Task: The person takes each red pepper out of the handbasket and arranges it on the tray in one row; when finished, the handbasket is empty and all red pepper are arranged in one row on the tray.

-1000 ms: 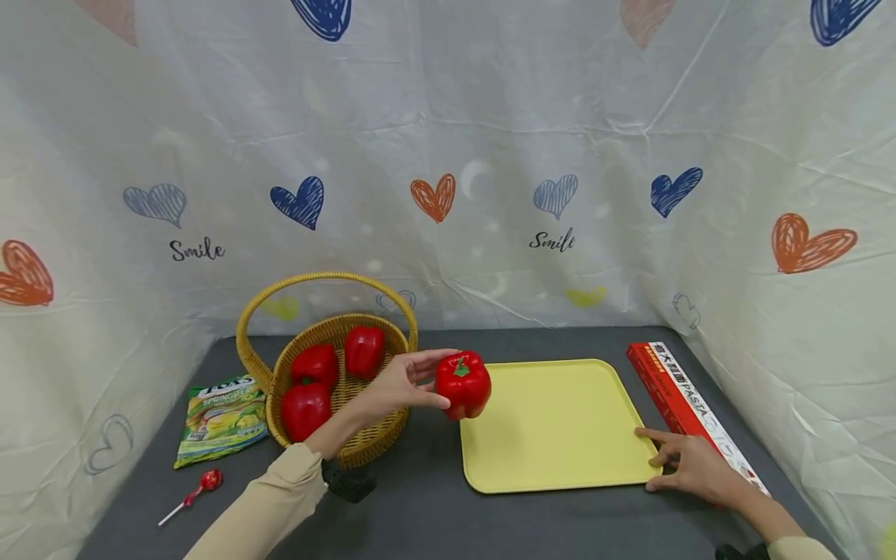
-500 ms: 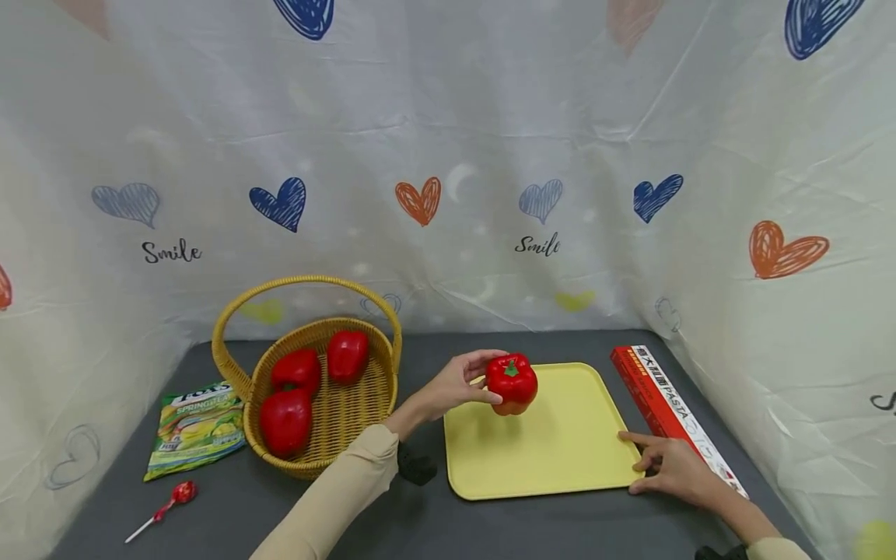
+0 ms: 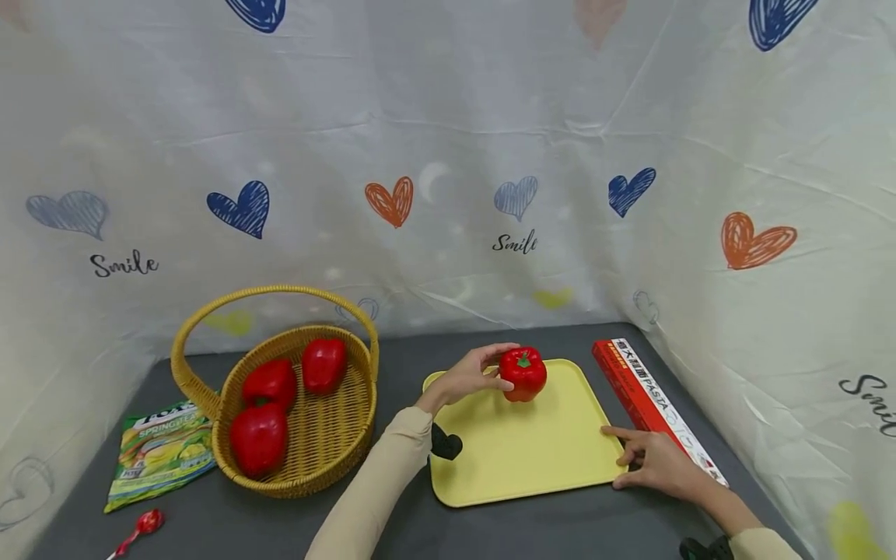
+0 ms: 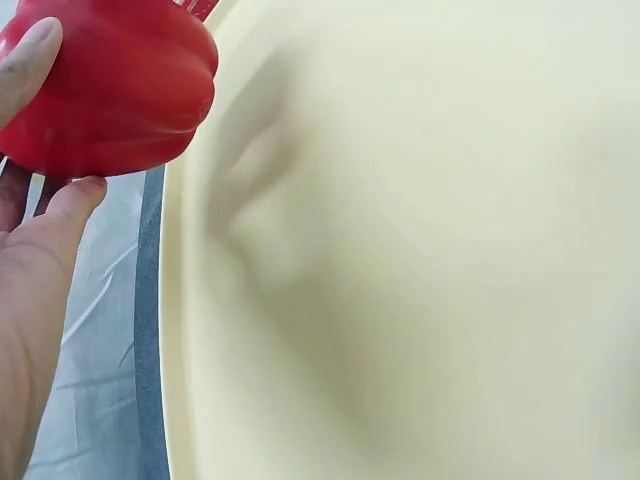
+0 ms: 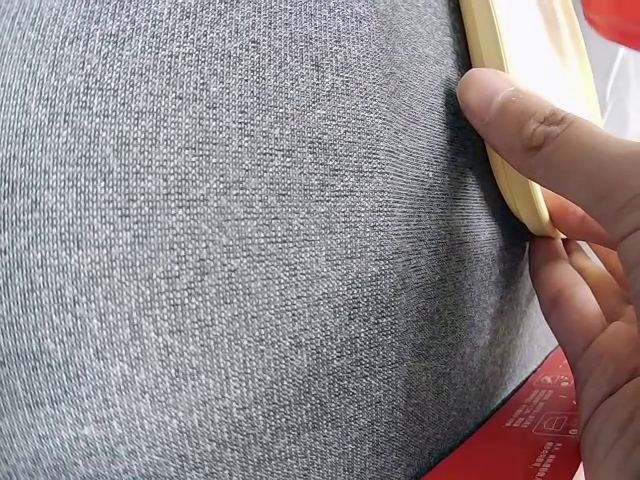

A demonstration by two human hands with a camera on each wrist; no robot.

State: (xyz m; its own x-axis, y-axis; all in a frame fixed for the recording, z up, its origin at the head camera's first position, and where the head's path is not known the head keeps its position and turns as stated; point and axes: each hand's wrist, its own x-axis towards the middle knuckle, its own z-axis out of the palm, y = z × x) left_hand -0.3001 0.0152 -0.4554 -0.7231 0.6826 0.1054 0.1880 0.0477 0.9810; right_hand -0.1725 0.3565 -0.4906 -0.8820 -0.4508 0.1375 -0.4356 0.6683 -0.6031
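A red bell pepper [image 3: 525,375] with a green stem is gripped between the thumb and fingers of my left hand [image 3: 467,378], over the far half of the yellow tray [image 3: 518,463]. The left wrist view shows the pepper [image 4: 120,85] raised near the tray's edge, with a hand-shaped shadow on the tray. At the tray's near right corner, my right hand [image 3: 654,463] holds the rim. In the right wrist view its thumb [image 5: 490,95] presses one side of the corner and the fingers lie round the other.
A wicker basket [image 3: 350,435] with a tall handle stands left, holding three red bell peppers [image 3: 259,439]. Left of it lies a green snack bag [image 3: 162,451], with a red lollipop [image 3: 149,521] in front. A red pasta box [image 3: 658,408] lies right of the tray.
My left hand has carried the bell pepper rightward from beside the basket to over the tray. The right hand stays at the tray corner. The head view has turned right.
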